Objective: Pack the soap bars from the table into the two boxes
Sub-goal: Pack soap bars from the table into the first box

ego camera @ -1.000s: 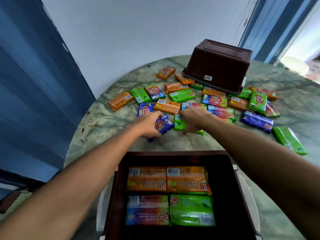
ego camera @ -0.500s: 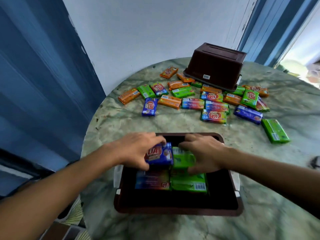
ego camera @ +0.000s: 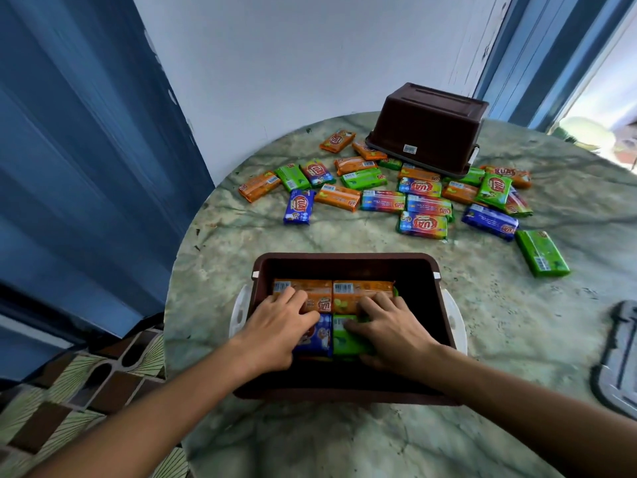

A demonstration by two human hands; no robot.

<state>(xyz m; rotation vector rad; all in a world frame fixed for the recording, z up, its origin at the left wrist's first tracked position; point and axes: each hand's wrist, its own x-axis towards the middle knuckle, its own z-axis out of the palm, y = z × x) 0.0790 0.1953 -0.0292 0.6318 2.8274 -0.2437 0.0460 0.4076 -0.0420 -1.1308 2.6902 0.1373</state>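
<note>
A brown open box stands near me on the round table. Inside it, my left hand lies on a blue soap bar and my right hand lies on a green soap bar, both laid on the layer below. Two orange bars show at the box's far side. Several loose bars in orange, green, blue and rainbow wrappers lie scattered further back. A second brown box sits upside down behind them.
The marbled green table ends in a curved edge on the left, with a blue wall and tiled floor beyond. A grey lid-like object lies at the right edge. A green bar lies apart on the right.
Both hands carried a blue bar and a green bar from the table into the near box and now press them down inside it. The view has pulled back.
</note>
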